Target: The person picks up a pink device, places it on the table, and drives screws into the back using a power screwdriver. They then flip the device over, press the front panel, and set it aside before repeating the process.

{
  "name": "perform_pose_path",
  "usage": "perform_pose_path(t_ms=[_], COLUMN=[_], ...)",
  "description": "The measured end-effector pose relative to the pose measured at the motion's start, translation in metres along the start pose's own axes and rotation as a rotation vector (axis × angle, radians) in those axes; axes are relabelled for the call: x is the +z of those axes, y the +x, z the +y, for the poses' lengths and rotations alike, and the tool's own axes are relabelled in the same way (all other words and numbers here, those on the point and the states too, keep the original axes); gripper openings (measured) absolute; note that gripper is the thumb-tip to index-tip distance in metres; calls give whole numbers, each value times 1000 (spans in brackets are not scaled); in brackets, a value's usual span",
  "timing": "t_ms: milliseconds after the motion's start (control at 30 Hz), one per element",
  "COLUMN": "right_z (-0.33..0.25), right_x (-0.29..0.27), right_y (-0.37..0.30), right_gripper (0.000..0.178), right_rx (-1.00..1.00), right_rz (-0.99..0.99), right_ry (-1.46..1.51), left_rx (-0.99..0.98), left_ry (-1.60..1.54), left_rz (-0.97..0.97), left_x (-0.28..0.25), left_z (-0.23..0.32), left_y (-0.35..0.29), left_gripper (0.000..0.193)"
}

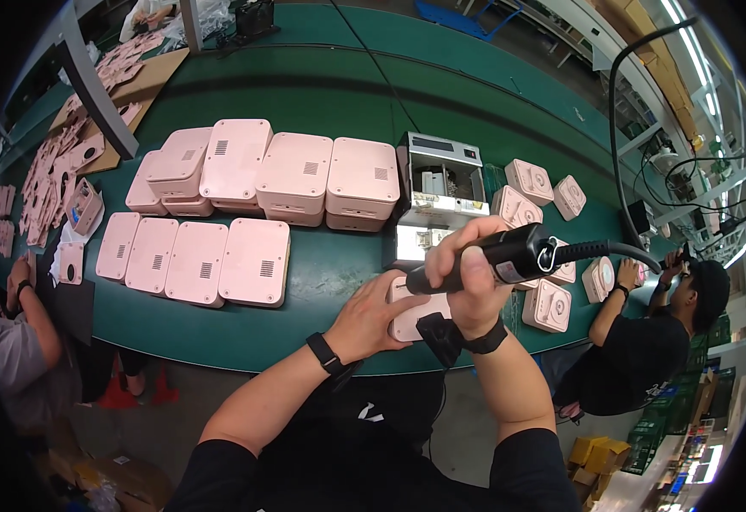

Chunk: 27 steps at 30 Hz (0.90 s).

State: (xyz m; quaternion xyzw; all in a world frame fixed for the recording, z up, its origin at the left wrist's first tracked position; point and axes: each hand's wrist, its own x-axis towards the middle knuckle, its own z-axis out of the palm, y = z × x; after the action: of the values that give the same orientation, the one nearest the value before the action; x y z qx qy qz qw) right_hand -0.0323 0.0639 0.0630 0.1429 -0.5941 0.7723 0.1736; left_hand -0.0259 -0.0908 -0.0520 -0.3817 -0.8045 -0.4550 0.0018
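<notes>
My right hand (469,273) grips a black electric screwdriver (509,254) held nearly level, its cable (620,249) running off to the right. Under it lies a pink plastic housing (414,317) on the green work table (322,282), near the front edge. My left hand (371,317) rests flat on the left side of that housing, holding it down. The screwdriver's tip is hidden behind my right hand.
Rows of pink housings (258,166) and flat pink panels (194,260) cover the table's left half. A grey metal dispenser box (441,175) stands behind my hands. Small pink units (548,303) lie to the right. One person (646,341) works at right, another (14,341) at left.
</notes>
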Motion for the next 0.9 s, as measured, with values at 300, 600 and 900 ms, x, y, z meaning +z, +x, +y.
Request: perform_pose_path(t_ms=[300,600,900], right_z=[-3,-34,-37], right_x=[3,-32,-37], right_y=[-1,32,14], right_gripper=[28,24,25], right_rx=[6,-161,19], right_rz=[-32,137,188], right_ry=[-47,-119,-110], left_rx=[6,-68,-81], left_ry=[20,64,57], left_rz=[9,-13,3], left_x=[1,-19,-19], left_z=[-1,2,-2], left_y=[2,-13,-12], left_gripper=[78,74,76])
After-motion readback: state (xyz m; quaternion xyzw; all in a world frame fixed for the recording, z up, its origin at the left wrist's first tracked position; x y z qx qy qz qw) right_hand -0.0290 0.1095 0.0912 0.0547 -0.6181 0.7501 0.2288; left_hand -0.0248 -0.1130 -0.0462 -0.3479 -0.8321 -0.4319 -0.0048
